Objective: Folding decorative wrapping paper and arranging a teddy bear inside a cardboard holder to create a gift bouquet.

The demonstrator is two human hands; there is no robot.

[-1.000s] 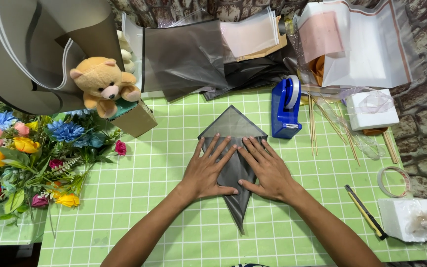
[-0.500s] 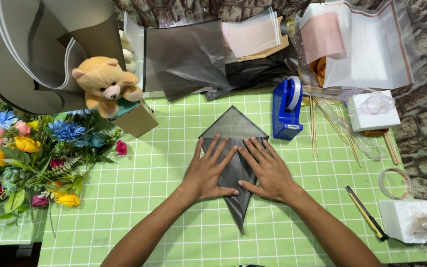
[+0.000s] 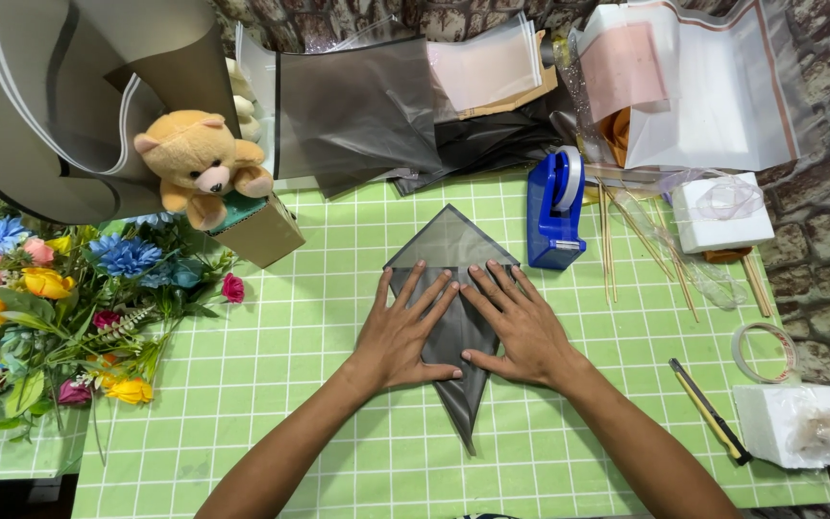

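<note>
- The translucent dark grey sheet folded into a kite shape (image 3: 451, 252) lies flat near the middle of the green gridded surface (image 3: 271, 384), its blunt peak towards the far edge and its long narrow tip towards the near edge.
- The left hand (image 3: 403, 332) lies palm down on the left half of the sheet, fingers spread wide and gripping nothing; flat like this it seems to press the folded flap down so it does not spring up.
- The right hand (image 3: 519, 327) mirrors it on the right half, also flat and spread, thumb tips close over the centre line.
- A blue tape dispenser (image 3: 555, 209) stands just beside the sheet's right shoulder, within easy reach.
- Thin wooden sticks (image 3: 617, 240) lie past it, with white foam blocks (image 3: 722, 213) and a yellow-and-black utility knife (image 3: 709, 411) towards the right edge.
- Spare grey, clear and pink wrapping sheets (image 3: 357, 115) are stacked along the far edge, out of the way.
- A tan teddy bear (image 3: 199, 163) sits on a small box (image 3: 263, 231) near the far left corner, above a bunch of artificial flowers (image 3: 40, 308) on the left edge.
</note>
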